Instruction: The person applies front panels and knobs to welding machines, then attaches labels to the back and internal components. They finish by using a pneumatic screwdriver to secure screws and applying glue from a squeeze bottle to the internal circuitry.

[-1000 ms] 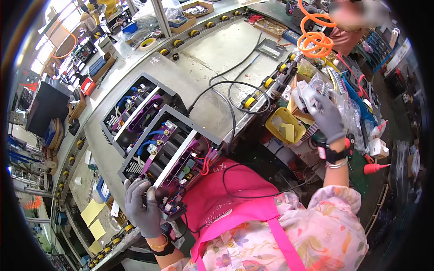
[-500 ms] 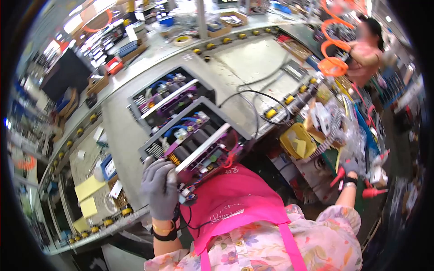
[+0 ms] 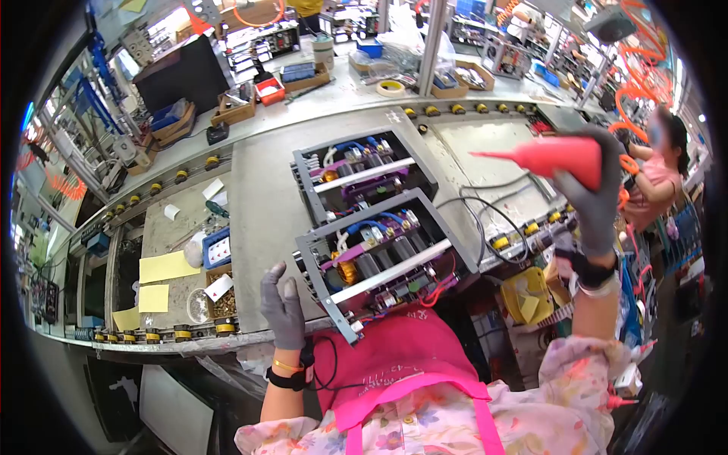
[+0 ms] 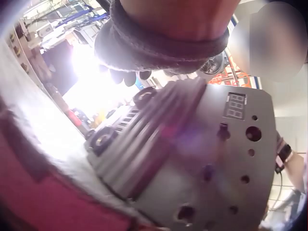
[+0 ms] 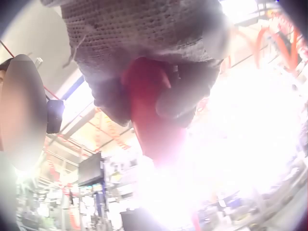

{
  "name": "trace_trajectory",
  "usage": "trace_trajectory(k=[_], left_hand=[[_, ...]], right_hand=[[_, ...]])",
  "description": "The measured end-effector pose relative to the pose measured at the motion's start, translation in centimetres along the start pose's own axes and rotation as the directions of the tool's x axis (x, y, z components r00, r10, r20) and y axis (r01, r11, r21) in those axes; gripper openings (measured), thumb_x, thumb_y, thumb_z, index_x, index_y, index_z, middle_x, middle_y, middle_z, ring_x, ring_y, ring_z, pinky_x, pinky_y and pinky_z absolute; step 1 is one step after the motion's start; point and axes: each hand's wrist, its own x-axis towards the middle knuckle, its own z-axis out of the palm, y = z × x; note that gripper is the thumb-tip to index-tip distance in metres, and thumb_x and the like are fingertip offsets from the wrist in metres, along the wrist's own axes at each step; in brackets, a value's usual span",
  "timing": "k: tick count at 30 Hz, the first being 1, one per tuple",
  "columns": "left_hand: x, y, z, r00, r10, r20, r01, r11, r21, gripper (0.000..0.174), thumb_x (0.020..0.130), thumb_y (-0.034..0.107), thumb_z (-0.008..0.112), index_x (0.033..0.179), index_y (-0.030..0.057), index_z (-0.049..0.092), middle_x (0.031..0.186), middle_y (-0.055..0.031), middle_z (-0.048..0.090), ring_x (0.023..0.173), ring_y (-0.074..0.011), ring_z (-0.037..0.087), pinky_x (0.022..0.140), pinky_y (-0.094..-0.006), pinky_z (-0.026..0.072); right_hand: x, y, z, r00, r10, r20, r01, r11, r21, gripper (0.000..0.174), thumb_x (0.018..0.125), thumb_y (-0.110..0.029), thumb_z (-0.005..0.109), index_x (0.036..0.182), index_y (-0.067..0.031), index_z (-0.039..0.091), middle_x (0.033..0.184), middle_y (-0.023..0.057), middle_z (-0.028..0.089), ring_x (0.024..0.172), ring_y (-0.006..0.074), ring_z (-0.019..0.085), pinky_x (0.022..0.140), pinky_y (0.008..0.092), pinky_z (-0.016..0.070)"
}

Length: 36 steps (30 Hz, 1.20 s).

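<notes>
In the head view the right hand [image 3: 591, 197], gloved in grey, grips a red squeeze bottle [image 3: 565, 158] raised over the bench, its thin nozzle pointing left. The right wrist view shows fingers curled round the bottle [image 5: 151, 110]. The left hand [image 3: 283, 307] is held beside the left end of the nearer open metal chassis [image 3: 394, 265], thumb and fingers apart, holding nothing. A grey panel with vents and round holes [image 4: 226, 163] fills the left wrist view below that hand. A second chassis [image 3: 364, 178] sits just behind the nearer one.
Yellow paper sheets [image 3: 168, 268], a blue tray [image 3: 218, 248] and small parts lie left of the chassis. A black cable [image 3: 523, 241] loops at the right. A yellow bin [image 3: 527, 296] stands below the bench edge. Another person [image 3: 658, 178] is at the far right.
The right hand went down to the right side, took hold of the red bottle and lifted it over the bench. The left hand moved off the nearer chassis's corner. The head view swung.
</notes>
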Motion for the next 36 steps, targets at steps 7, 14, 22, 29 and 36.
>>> trace_trajectory(k=[7, 14, 22, 29, 36], left_hand=[[-1.9, -4.4, 0.5, 0.991, -0.029, 0.133, -0.008, 0.963, 0.268, 0.02, 0.088, 0.013, 0.057, 0.105, 0.0003, 0.058, 0.1, -0.0189, 0.06, 0.095, -0.0346, 0.058, 0.092, -0.0407, 0.0442], [-1.7, -4.5, 1.1, 0.994, 0.01, 0.113, -0.038, 0.966, 0.255, 0.019, 0.086, 0.012, 0.058, 0.102, 0.0015, 0.059, 0.096, -0.0185, 0.062, 0.095, -0.0371, 0.058, 0.101, -0.0479, 0.0391], [-1.7, -4.7, 1.1, 0.992, 0.005, 0.127, -0.036, 0.97, 0.241, 0.019, 0.086, 0.011, 0.057, 0.103, 0.0018, 0.058, 0.096, -0.0181, 0.061, 0.096, -0.0368, 0.058, 0.102, -0.0486, 0.0384], [-1.8, -4.9, 1.0, 0.989, 0.004, 0.147, -0.042, 0.965, 0.258, 0.021, 0.085, 0.011, 0.056, 0.104, 0.0017, 0.058, 0.098, -0.0185, 0.061, 0.099, -0.0378, 0.057, 0.104, -0.0489, 0.0369], [-1.7, -4.4, 0.9, 0.982, -0.016, 0.186, -0.04, 0.954, 0.296, 0.025, 0.081, 0.004, 0.053, 0.105, 0.0015, 0.059, 0.1, -0.0188, 0.06, 0.103, -0.0383, 0.056, 0.105, -0.0488, 0.0355]], right_hand=[[7.1, 5.7, 18.9, 0.968, -0.132, 0.214, 0.077, 0.965, 0.249, 0.053, 0.068, -0.026, 0.08, 0.11, -0.0069, 0.054, 0.101, 0.0093, 0.058, 0.094, 0.0209, 0.058, 0.084, 0.0335, 0.0474], [6.8, 6.6, 28.7, 0.887, -0.175, 0.428, 0.015, 0.936, 0.351, 0.045, 0.071, -0.018, 0.077, 0.108, -0.007, 0.055, 0.093, 0.0104, 0.063, 0.085, 0.022, 0.064, 0.078, 0.033, 0.0512], [7.1, 6.4, 30.3, 0.874, -0.23, 0.429, 0.082, 0.938, 0.336, 0.045, 0.068, -0.016, 0.077, 0.107, -0.0067, 0.055, 0.092, 0.0121, 0.064, 0.084, 0.0255, 0.065, 0.077, 0.0339, 0.0522], [6.7, 6.0, 30.4, 0.872, -0.286, 0.397, 0.134, 0.92, 0.369, 0.043, 0.067, -0.014, 0.076, 0.104, -0.0062, 0.057, 0.091, 0.0125, 0.064, 0.083, 0.0265, 0.065, 0.076, 0.0334, 0.0524], [6.7, 6.0, 30.3, 0.895, -0.36, 0.262, 0.253, 0.896, 0.365, 0.044, 0.067, -0.014, 0.076, 0.106, -0.0058, 0.057, 0.092, 0.0127, 0.064, 0.082, 0.026, 0.065, 0.076, 0.033, 0.0523]])
